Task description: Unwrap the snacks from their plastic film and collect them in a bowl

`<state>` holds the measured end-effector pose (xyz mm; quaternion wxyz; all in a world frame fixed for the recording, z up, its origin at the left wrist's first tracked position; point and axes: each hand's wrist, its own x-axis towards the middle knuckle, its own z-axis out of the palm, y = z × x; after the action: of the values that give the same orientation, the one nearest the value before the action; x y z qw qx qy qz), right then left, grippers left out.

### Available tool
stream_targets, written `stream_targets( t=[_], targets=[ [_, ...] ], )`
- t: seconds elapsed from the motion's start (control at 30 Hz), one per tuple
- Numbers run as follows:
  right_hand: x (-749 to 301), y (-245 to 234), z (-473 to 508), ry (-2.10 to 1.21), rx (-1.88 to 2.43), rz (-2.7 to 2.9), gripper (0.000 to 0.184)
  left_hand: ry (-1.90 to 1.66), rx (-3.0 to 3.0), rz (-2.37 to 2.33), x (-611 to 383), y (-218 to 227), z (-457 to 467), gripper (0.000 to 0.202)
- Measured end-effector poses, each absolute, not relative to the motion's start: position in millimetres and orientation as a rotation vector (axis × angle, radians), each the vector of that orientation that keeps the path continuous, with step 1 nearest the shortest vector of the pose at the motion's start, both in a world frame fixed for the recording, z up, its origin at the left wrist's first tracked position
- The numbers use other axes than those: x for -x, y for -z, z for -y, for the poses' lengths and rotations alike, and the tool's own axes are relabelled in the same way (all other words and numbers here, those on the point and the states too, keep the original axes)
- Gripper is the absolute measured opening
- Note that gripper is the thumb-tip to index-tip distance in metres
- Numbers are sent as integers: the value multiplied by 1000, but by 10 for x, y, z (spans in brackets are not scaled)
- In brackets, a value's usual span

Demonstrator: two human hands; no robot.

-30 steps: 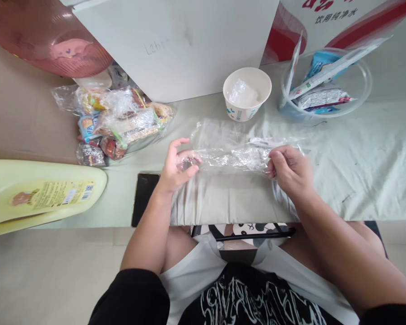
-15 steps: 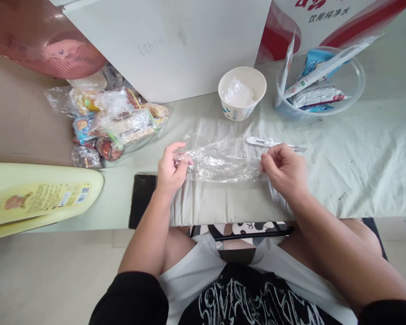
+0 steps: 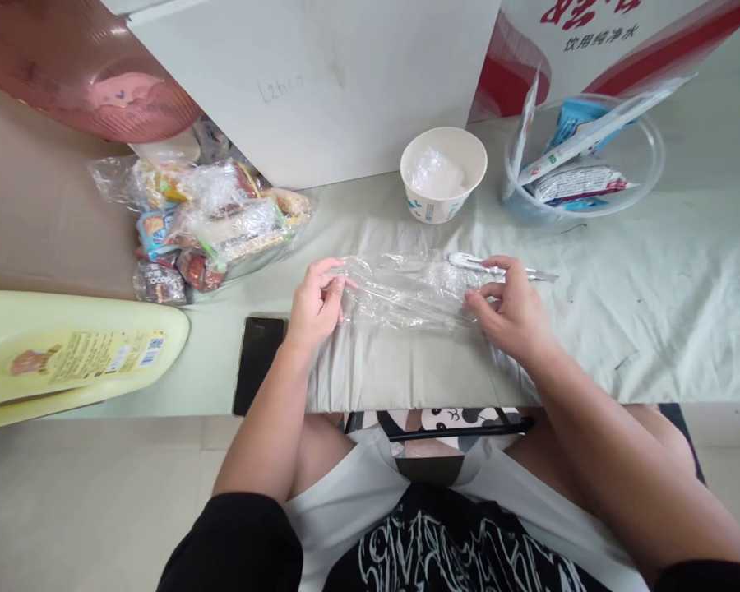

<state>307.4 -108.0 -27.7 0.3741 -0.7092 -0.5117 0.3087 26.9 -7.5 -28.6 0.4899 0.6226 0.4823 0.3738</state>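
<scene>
A crinkled clear plastic bag [image 3: 400, 288] lies stretched sideways over the cloth between my two hands. My left hand [image 3: 316, 302] pinches its left end between thumb and fingers. At the other end, my right hand [image 3: 511, 308] has thumb and a bent finger closed on the plastic, while the index finger is lifted apart, over a white utility knife [image 3: 462, 261]. The knife lies behind the bag with its blade pointing right, partly covered by that finger. Beyond the bag stands a white paper cup [image 3: 435, 210] with crumpled clear plastic [image 3: 432, 171] inside.
A clear round tub [image 3: 657, 160] of wrapped packets stands at the back right. Bagged snacks [image 3: 222, 222] lie at the left, near a pale yellow bottle [image 3: 99, 353]. A phone [image 3: 259, 362] rests by my left forearm. White boxes [image 3: 321, 99] line the back.
My right hand has loosened from a tight pinch, its index finger now raised, and has shifted slightly left. The bag lies a little flatter. My left hand stays at its end.
</scene>
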Motion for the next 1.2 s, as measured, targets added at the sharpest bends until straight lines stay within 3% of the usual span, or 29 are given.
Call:
stream_targets(
  t=[0.1, 0.27, 0.43, 0.57, 0.67, 0.77, 0.83, 1.0, 1.2],
  targets=[
    [-3085, 290, 1098, -736, 1823, 1363, 41, -905, -1576, -1197, -248, 287, 82, 26],
    [-3138, 365, 1086, -654, 1796, 1549, 17, -803, -1745, -1266, -231, 303, 67, 13],
    [-3104, 439, 1093, -417, 1819, 1669, 25, -666, -2075, -1331, -248, 291, 51, 21],
    [-3021, 443, 1120, -118, 1936, 1639, 47, -541, -2145, -1517, -292, 247, 97, 19],
    [-2961, 421, 1129, 72, 1809, 1798, 38, -457, -2283, -1722, -333, 210, 167, 29],
    [-2926, 403, 1148, 15, 1656, 2075, 22, -385, -2368, -1833, -354, 196, 220, 45],
    [-2927, 396, 1177, -129, 1641, 2188, 25, -362, -2369, -1802, -351, 202, 227, 51],
    [-2988, 351, 1242, -572, 1567, 2159, 28, -440, -2323, -1547, -333, 233, 179, 40],
    [-3063, 243, 1171, -360, 1701, 1591, 13, -653, -1938, -1216, -367, 216, 216, 33]
  ],
)
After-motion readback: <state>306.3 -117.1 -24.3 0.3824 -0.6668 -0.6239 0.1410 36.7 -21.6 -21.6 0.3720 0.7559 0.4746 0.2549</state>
